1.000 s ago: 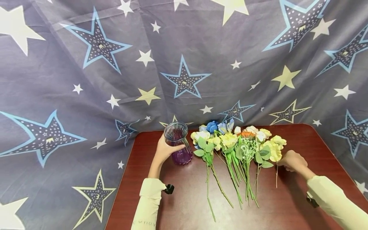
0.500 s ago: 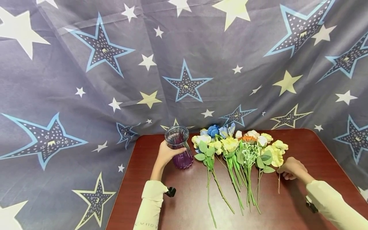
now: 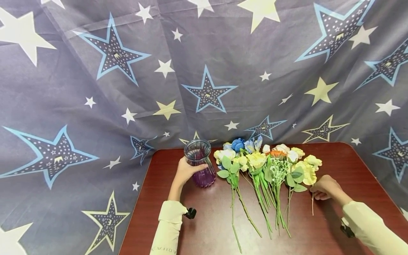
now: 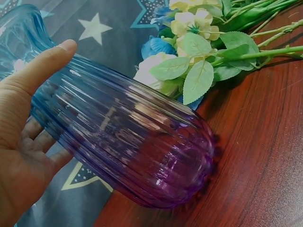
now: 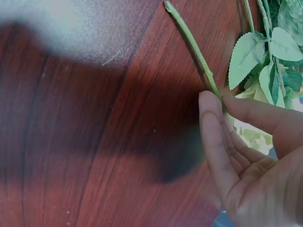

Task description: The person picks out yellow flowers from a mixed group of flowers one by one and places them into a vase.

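Note:
A ribbed glass vase (image 3: 204,177), clear bluish at the top and purple toward its base, stands on the table at the left of the flowers. My left hand (image 3: 186,171) grips it round the neck; in the left wrist view the thumb lies across the front of the glass vase (image 4: 128,127). At the right end of the flower row lies a yellow flower (image 3: 308,173). Thumb and fingertips of my right hand (image 3: 327,187) pinch its stem, and in the right wrist view the green stem (image 5: 194,42) sticks out past the fingers. Part of the bloom is behind the hand there.
Several artificial flowers lie in a row along the back half of the brown table (image 3: 204,219), among them a blue flower (image 3: 237,145), an orange flower (image 3: 277,154) and white sprigs (image 3: 278,170). A grey star-patterned cloth (image 3: 242,63) hangs behind.
The head view has tilted a little, so the scene sits slightly lower. My right fingers have gone from reaching at the yellow flower to pinching its stem. The left hand stays on the vase.

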Demonstrator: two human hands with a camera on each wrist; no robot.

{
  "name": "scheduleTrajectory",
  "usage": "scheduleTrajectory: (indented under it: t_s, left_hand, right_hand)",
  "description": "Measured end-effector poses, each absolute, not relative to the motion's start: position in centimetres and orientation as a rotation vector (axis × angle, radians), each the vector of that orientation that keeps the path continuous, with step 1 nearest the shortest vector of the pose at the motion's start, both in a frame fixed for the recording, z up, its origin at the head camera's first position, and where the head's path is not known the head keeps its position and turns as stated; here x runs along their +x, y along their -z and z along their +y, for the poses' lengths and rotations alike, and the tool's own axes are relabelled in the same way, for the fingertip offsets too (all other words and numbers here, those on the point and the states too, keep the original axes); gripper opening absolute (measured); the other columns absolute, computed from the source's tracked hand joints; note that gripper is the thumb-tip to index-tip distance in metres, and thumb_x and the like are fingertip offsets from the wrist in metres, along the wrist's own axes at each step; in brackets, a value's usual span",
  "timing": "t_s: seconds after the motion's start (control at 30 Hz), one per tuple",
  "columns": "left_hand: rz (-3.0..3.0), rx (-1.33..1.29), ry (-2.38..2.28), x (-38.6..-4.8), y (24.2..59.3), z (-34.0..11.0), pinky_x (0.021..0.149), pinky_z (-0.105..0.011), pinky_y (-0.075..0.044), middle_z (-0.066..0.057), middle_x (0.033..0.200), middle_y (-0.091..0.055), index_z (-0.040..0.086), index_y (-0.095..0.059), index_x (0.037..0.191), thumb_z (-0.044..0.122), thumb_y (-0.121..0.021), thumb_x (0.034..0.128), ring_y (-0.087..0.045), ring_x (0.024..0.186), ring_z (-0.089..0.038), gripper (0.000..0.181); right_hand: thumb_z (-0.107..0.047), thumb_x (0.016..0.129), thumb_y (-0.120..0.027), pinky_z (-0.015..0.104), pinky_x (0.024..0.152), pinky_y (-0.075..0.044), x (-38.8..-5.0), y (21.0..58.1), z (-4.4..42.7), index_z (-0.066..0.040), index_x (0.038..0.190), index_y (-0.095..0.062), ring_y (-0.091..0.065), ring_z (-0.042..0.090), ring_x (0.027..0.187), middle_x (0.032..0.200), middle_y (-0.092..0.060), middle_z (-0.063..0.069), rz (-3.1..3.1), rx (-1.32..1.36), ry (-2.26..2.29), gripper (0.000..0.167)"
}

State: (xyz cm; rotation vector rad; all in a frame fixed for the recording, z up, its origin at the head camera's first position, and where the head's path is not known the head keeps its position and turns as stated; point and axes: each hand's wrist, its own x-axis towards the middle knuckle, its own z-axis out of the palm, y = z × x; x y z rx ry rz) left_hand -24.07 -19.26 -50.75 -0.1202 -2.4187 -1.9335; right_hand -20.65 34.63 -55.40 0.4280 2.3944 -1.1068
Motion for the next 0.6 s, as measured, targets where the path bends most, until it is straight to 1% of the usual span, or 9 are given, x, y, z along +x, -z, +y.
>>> scheduleTrajectory:
  t_s: [0.23,0.37,0.47,0.6]
  left_hand:
    - [-2.412,-0.151,1.946,-23.7,50.6,-19.2,0.103,-0.044,-0.054,-0.018,0.127,-0.069,0.003,-0.06,0.135,0.009,-0.09,0.0762,-0.066,0.115,-0.027,0.066]
    - [-2.424,-0.148,1.946,-24.6,51.7,-19.5,0.104,-0.046,-0.053,-0.019,0.128,-0.068,0.002,-0.059,0.135,0.009,-0.09,0.0757,-0.066,0.117,-0.03,0.068]
    - [-2.429,-0.13,1.94,-25.4,52.9,-19.7,0.105,-0.047,-0.052,-0.018,0.13,-0.067,0.004,-0.057,0.138,0.01,-0.091,0.075,-0.064,0.119,-0.031,0.072]
    - [-2.43,-0.128,1.917,-25.6,53.5,-19.9,0.106,-0.047,-0.051,-0.017,0.131,-0.067,0.006,-0.056,0.139,0.013,-0.092,0.075,-0.064,0.12,-0.03,0.074]
  right_hand:
    - [-0.005,0.083,-0.073,0.034,0.058,-0.061,-20.3,55.5,34.7,0.01,0.078,-0.071,-0.069,0.018,0.056,0.059,-0.07,0.009,2.389,0.464,1.176,0.016]
    - [-0.003,0.083,-0.073,0.034,0.058,-0.061,-20.3,55.1,34.7,0.012,0.079,-0.07,-0.069,0.018,0.056,0.059,-0.069,0.008,2.376,0.475,1.241,0.015]
    - [-0.001,0.084,-0.073,0.035,0.058,-0.061,-20.3,54.8,34.6,0.013,0.08,-0.069,-0.069,0.018,0.056,0.059,-0.069,0.008,2.37,0.464,1.28,0.016]
    - [0.001,0.083,-0.073,0.035,0.058,-0.062,-20.2,54.4,34.5,0.015,0.082,-0.069,-0.069,0.018,0.056,0.058,-0.069,0.008,2.352,0.477,1.326,0.015]
